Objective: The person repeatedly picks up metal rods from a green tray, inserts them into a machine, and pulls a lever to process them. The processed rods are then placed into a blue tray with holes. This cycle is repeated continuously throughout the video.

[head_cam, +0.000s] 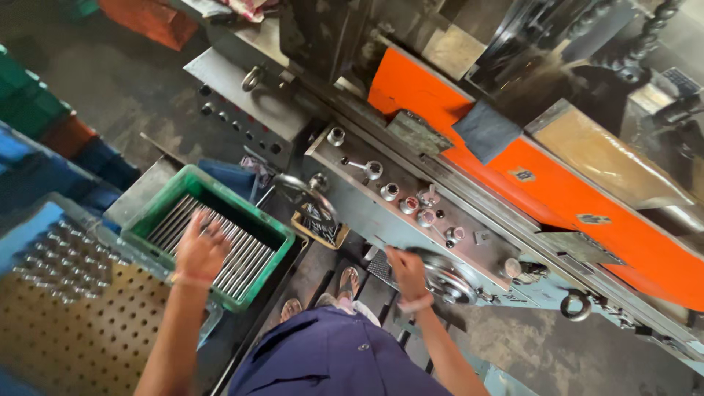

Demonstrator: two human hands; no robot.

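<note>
Head view, left hand spread open over steel rods in green crate, right hand clamped on handwheel at machine front edge.

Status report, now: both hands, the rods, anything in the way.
Left hand open, down on metal rods in green crate. Right hand shut on handwheel. Nothing between hands and work.
</note>
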